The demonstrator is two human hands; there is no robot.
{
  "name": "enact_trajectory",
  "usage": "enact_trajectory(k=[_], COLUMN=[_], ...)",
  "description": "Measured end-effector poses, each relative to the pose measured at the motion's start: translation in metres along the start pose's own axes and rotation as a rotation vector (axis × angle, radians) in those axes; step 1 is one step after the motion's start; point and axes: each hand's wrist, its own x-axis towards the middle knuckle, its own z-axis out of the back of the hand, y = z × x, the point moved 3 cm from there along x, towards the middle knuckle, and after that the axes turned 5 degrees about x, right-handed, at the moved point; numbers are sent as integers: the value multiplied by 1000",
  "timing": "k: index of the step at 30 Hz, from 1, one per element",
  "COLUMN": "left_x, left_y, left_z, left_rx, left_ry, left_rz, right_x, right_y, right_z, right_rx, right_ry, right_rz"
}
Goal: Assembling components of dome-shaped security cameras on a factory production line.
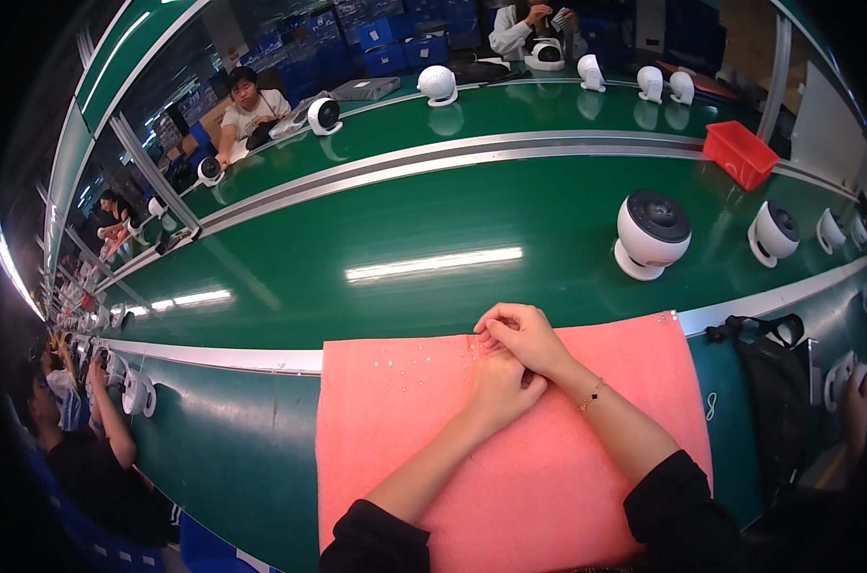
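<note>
My left hand (500, 387) rests curled on a pink foam sheet (395, 449), near its far edge. My right hand (527, 336) is also curled, touching the left hand from its far right side, with its fingers bent toward the sheet. The fingertips of both hands are close together. Whatever they may hold is hidden or too small to name. Several tiny shiny pieces (403, 386) lie scattered on the foam to the left of my hands, and some are right beside the fingertips.
Beyond the foam runs a green conveyor belt (290, 277). A white camera with a black face (655, 234) stands on it, with more like it to the right. A red bin (741, 153) sits far right. A black bag (772, 392) lies right of the foam. Other people work around the line.
</note>
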Motion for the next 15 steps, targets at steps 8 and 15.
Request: enact_trajectory(k=[8,15], left_x=[1,1], left_y=[-1,0], left_z=[0,-1], left_rx=[9,4], left_ry=[6,13], left_rz=[5,22], right_x=[0,1], right_y=[-2,-3], right_z=[1,1], right_rx=[13,14], right_ry=[-2,-3], right_rz=[1,-2])
